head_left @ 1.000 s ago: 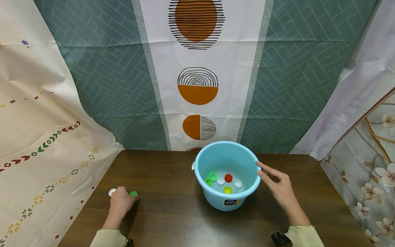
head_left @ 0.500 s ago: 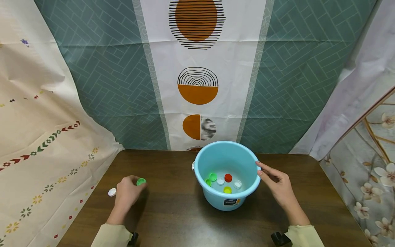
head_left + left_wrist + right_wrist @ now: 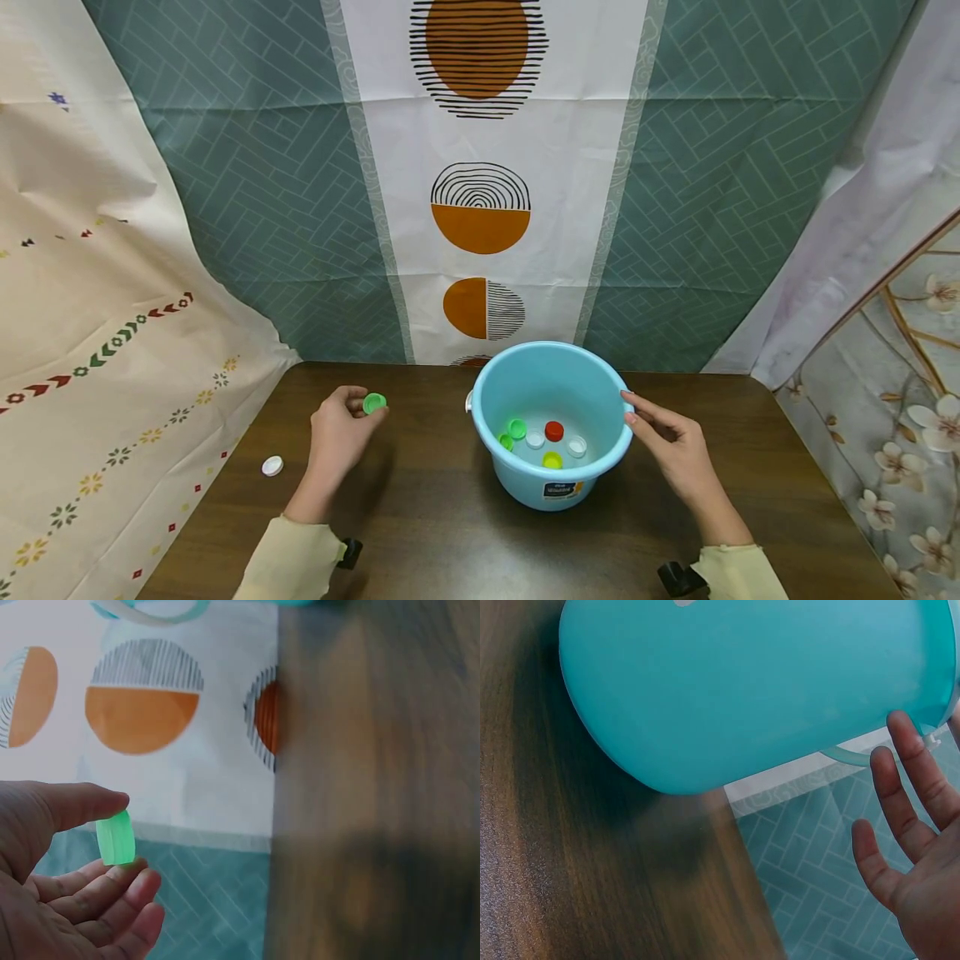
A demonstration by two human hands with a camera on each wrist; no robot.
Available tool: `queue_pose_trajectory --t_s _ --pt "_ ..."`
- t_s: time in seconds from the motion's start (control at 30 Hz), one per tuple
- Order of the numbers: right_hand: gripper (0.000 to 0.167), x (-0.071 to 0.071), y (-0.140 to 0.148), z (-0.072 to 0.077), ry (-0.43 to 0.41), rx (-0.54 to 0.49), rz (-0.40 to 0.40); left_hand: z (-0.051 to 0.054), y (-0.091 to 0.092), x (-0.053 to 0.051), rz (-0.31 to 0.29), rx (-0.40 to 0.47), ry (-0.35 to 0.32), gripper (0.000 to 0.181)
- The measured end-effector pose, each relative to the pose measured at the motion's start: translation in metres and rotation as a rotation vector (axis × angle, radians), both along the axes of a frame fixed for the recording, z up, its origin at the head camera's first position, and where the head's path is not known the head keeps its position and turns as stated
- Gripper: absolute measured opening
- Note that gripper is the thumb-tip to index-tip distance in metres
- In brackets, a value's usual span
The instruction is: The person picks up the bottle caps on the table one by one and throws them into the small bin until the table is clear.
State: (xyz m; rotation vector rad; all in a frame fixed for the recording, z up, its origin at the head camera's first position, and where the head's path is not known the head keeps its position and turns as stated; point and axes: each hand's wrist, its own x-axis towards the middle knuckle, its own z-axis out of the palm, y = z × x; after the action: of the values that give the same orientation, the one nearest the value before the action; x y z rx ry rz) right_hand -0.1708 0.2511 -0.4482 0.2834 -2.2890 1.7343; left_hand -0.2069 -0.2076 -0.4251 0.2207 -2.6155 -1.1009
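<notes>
A green bottle cap (image 3: 374, 403) is pinched between the thumb and fingers of my left hand (image 3: 341, 433), raised above the table left of the bucket. The left wrist view shows this cap (image 3: 115, 838) edge-on between thumb and fingertips. On the right, my right hand (image 3: 678, 454) holds the rim of a light blue bucket (image 3: 551, 487) with thumb and forefinger. Its other fingers lie by the bucket's outer wall (image 3: 742, 690) in the right wrist view. Several caps lie inside, among them a red cap (image 3: 553, 431) and a yellow cap (image 3: 552, 460).
A white cap (image 3: 272, 466) lies on the left of the dark wooden table (image 3: 420, 533). The bucket stands near the table's back edge, before a patterned cloth (image 3: 360, 208). Other cloths hang at both sides.
My left hand has lifted the green cap from beside the white cap and carried it up, forward and to the right. My right hand has stayed at the bucket's rim.
</notes>
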Motion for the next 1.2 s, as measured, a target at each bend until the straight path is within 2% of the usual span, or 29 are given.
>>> queue_pose_trajectory --t_s 0.2,0.4,1.2 --pt "0.036 0.0 0.0 -0.001 0.005 -0.003 0.002 0.014 0.017 -0.003 -0.005 0.047 0.061 0.037" --pt "0.036 0.0 -0.001 0.0 0.005 -0.007 0.002 0.025 0.032 -0.005 -0.026 0.082 0.095 0.033" --pt "0.036 0.0 0.0 0.001 0.002 0.013 -0.019 0.05 0.076 -0.008 -0.147 0.232 0.209 0.03"
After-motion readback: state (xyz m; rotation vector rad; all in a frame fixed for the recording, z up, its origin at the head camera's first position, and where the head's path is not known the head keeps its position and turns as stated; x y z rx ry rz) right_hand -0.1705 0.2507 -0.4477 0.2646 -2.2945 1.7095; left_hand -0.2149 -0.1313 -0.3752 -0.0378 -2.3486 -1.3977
